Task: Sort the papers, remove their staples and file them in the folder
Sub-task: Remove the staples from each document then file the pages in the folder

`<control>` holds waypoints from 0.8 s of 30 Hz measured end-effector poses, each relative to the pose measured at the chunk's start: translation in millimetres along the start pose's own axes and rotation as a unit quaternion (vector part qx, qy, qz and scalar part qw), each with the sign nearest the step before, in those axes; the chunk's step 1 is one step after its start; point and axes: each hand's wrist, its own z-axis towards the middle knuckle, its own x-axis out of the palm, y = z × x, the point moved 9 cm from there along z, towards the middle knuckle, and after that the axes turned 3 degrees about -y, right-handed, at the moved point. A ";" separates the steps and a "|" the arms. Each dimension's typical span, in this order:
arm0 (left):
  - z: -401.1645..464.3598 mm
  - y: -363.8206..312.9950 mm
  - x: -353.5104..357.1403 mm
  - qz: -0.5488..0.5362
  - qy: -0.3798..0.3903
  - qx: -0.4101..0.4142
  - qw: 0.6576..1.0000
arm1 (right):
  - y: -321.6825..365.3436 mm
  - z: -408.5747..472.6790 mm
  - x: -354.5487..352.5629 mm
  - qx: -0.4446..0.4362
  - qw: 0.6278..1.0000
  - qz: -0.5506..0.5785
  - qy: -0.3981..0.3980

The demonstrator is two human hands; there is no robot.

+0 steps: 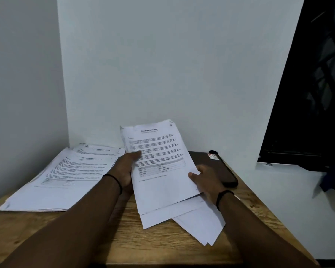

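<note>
The report I'm holding (159, 161) is lifted off the wooden table (147, 240), tilted back toward the wall with its long axis running away from me, title at the far end. My left hand (127, 169) pinches its left edge, thumb on the printed face, fingers behind. My right hand (205, 180) pinches the lower right edge the same way, with loose sheets (199, 223) fanned out just under it. The sorted stack (66, 176) lies to the left, just beside my left wrist, so that hand looks nearer for the carry across. The staple seems to sit at the far right corner, though it's too small to be sure. A dark folder (201, 158) lies behind the report, a phone (226, 171) on it.
</note>
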 end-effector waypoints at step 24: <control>-118.6 -135.5 -54.9 0.178 0.014 0.215 0.960 | 98.9 -62.7 113.2 -0.093 0.977 0.183 0.056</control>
